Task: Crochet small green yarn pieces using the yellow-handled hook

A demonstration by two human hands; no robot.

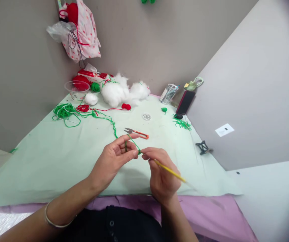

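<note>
Green yarn tangle left of snips, loosely looped; hard tug could knot it. Left hand, near side of snips: index stretched, carrying green strand; thumb and finger pinching small green piece, also near side of snips; slack pinch could lose loops. Right hand, nearer and rightward of snips: fingers pinching yellow hook, tip unclear; over-tilt could slip it free.

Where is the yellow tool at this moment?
In the head view, the yellow tool is right of centre, in the right hand, slanting down rightward, beside the green yarn at the left hand.
</note>
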